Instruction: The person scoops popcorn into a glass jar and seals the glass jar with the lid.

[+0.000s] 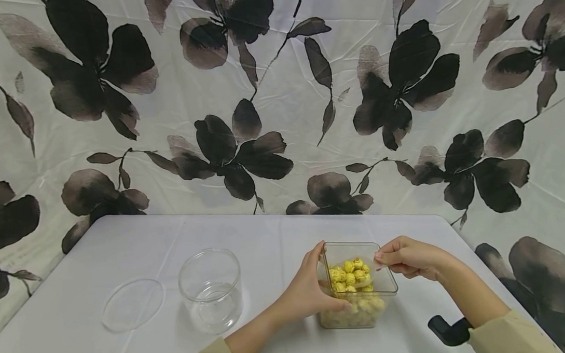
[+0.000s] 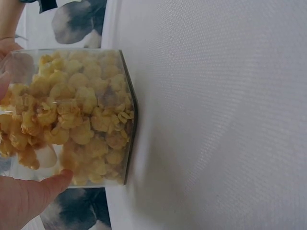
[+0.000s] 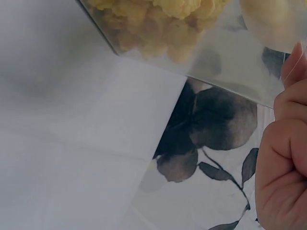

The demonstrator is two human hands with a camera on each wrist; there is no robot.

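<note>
A clear square container (image 1: 353,319) of yellow popcorn (image 1: 349,275) stands on the table, slightly tilted in the head view. My left hand (image 1: 310,290) grips its left side, thumb across the front and fingers along the far side. Over the container's right rim, my right hand (image 1: 413,257) pinches the handle of a translucent spoon (image 3: 271,21). The spoon's bowl lies down among the popcorn, and shows pale through the wall in the left wrist view. In the right wrist view, my curled fingers (image 3: 285,158) are beside the container's rim.
To the left stands a round clear jar (image 1: 212,298) without a lid on it. A thin clear disc (image 1: 134,305), like a lid, lies farther left on the white table (image 1: 140,249). A floral cloth (image 1: 307,92) hangs behind the table. A black strap piece (image 1: 449,330) shows by my right wrist.
</note>
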